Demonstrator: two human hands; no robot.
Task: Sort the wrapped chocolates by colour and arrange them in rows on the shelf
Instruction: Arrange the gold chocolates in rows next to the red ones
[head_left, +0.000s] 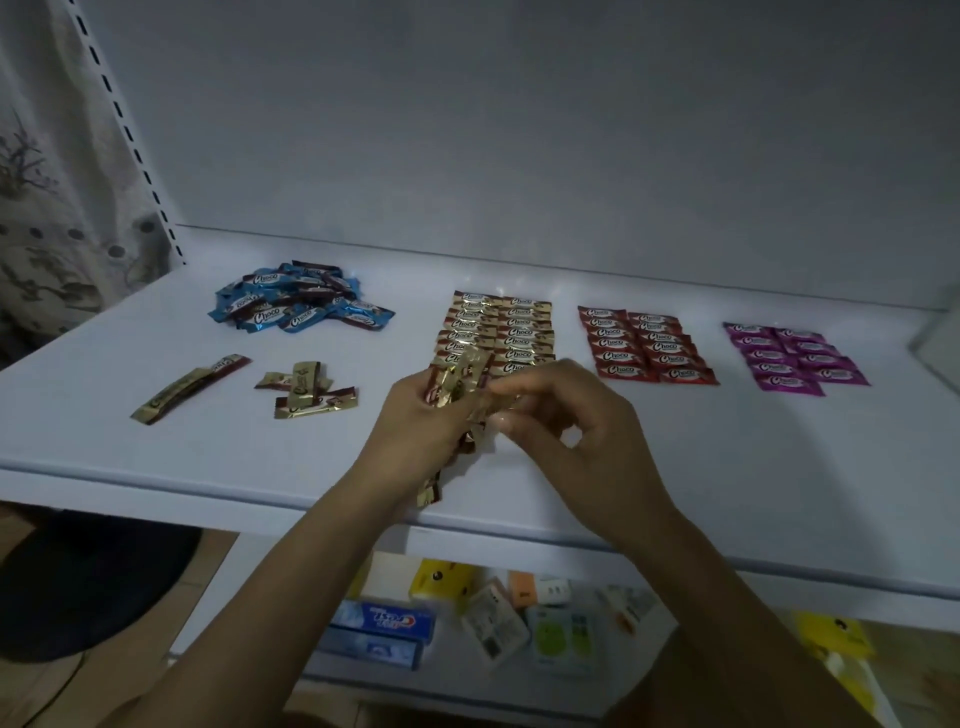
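Both hands grasp: left hand (415, 423) clutches gold chocolates (464, 370); right hand (582, 421) pinches one.

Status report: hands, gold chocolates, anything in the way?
Left hand grips gold foil-wrapped chocolates. Right hand pinches one of them. Blue-wrapped chocolate pile unsorted, rear left. No obstruction seen.

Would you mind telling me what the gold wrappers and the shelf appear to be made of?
Gold wrappers: probably metallised plastic film or foil, glossy; they show bright glints and creases. Shelf: smooth white, matte to satin, possibly painted metal, since a slotted upright stands at its left; laminate cannot be excluded.
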